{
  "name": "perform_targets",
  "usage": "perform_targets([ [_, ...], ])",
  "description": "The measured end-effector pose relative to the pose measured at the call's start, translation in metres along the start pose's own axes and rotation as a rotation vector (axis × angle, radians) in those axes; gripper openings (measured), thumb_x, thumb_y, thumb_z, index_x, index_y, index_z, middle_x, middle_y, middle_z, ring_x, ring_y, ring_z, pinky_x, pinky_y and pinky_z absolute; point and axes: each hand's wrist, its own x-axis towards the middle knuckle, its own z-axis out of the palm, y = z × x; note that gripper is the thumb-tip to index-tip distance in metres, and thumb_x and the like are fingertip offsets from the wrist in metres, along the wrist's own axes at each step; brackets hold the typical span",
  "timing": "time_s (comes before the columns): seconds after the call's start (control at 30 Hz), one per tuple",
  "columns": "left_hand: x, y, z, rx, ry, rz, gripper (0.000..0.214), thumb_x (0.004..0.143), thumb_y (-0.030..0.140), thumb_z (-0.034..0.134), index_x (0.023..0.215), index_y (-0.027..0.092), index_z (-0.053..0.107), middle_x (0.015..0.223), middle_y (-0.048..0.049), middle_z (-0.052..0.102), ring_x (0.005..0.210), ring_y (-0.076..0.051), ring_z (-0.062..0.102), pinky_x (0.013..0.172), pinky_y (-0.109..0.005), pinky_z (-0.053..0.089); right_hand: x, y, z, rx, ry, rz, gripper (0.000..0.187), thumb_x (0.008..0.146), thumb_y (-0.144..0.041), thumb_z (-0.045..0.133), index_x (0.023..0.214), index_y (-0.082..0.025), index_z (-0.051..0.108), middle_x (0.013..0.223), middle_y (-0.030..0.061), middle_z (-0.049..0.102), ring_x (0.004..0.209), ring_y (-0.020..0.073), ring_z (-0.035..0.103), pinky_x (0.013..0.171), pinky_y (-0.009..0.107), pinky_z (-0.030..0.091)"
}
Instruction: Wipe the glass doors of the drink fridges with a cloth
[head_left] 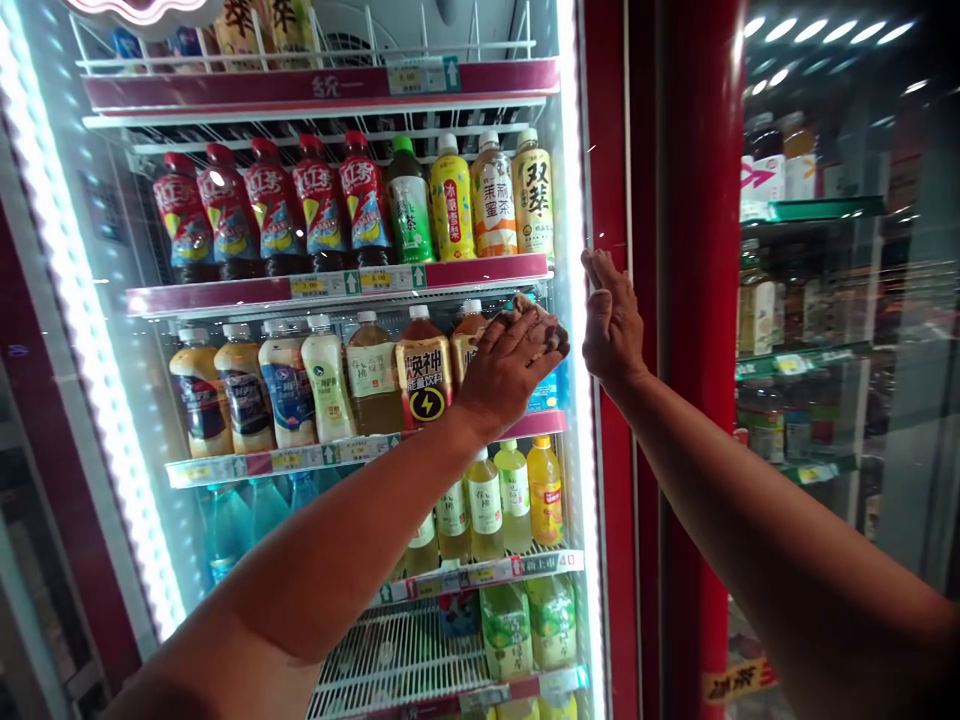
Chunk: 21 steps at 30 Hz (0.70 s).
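Note:
My left hand [504,368] is closed on a crumpled brownish cloth [538,320] and presses it against the glass front of a lit drinks fridge [112,420], near its right edge at the second shelf. My right hand [611,322] lies flat with fingers stretched upward against the red door frame [609,150], just right of the cloth. Behind the cloth stand bottled drinks [424,372] on a shelf with price labels.
The fridge holds several shelves of bottles: red-labelled ones [274,208] up top, blue water bottles [225,525] lower left, wire racks [397,655] at the bottom. A second red-framed glass door [817,330] to the right shows dim shelves of goods.

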Motion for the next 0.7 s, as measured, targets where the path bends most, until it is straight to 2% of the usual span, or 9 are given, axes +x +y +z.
perform_targets([
  [0.1, -0.010, -0.003, -0.005, -0.004, -0.013, 0.008, 0.045, 0.100, 0.015, 0.049, 0.139, 0.032, 0.064, 0.158, -0.0029, 0.053, 0.150, -0.024, 0.045, 0.123, -0.051, 0.039, 0.000, -0.006, -0.003, 0.031, 0.044, 0.007, 0.072, 0.106, -0.060, 0.008, 0.155, -0.021, 0.043, 0.160, 0.0104, 0.051, 0.154, 0.0244, 0.039, 0.129, 0.049, 0.026],
  [0.27, -0.016, -0.012, -0.015, 0.013, 0.024, -0.085, 0.048, 0.100, 0.014, 0.049, 0.144, 0.030, 0.060, 0.157, -0.0060, 0.055, 0.151, -0.026, 0.044, 0.122, -0.052, 0.039, -0.001, -0.009, -0.002, 0.000, 0.032, 0.001, 0.070, 0.106, -0.059, 0.012, 0.156, -0.021, 0.043, 0.162, 0.0109, 0.048, 0.156, 0.0250, 0.036, 0.130, 0.051, 0.024],
  [0.4, -0.029, -0.006, -0.016, 0.018, -0.011, -0.005, 0.045, 0.101, 0.015, 0.050, 0.141, 0.031, 0.062, 0.157, -0.0029, 0.055, 0.149, -0.024, 0.046, 0.122, -0.049, 0.040, -0.001, -0.008, -0.002, -0.001, 0.037, -0.016, 0.070, 0.106, -0.060, 0.014, 0.155, -0.019, 0.043, 0.161, 0.0129, 0.049, 0.155, 0.0257, 0.036, 0.130, 0.052, 0.024],
  [0.47, -0.037, -0.011, -0.019, 0.029, -0.016, 0.022, 0.044, 0.101, 0.016, 0.050, 0.140, 0.032, 0.063, 0.157, -0.0022, 0.055, 0.148, -0.023, 0.047, 0.121, -0.048, 0.041, -0.001, -0.009, -0.002, -0.003, 0.037, -0.012, 0.070, 0.106, -0.060, 0.015, 0.155, -0.019, 0.044, 0.160, 0.0127, 0.050, 0.155, 0.0254, 0.037, 0.130, 0.050, 0.025],
  [0.63, -0.055, -0.034, -0.030, 0.100, 0.112, -0.097, 0.043, 0.101, 0.019, 0.052, 0.141, 0.031, 0.062, 0.155, -0.0053, 0.056, 0.148, -0.026, 0.047, 0.120, -0.050, 0.041, -0.002, -0.011, -0.001, 0.001, 0.053, -0.015, 0.067, 0.107, -0.056, 0.019, 0.157, -0.018, 0.043, 0.160, 0.0136, 0.050, 0.155, 0.0262, 0.037, 0.130, 0.053, 0.024],
  [0.7, -0.061, -0.035, -0.032, 0.112, 0.091, -0.099, 0.047, 0.099, 0.017, 0.054, 0.144, 0.031, 0.059, 0.158, -0.0055, 0.053, 0.149, -0.027, 0.045, 0.120, -0.051, 0.041, -0.002, -0.009, 0.000, -0.031, 0.040, -0.028, 0.062, 0.107, -0.053, 0.023, 0.155, -0.022, 0.047, 0.162, 0.0111, 0.048, 0.156, 0.0263, 0.035, 0.130, 0.055, 0.022],
])
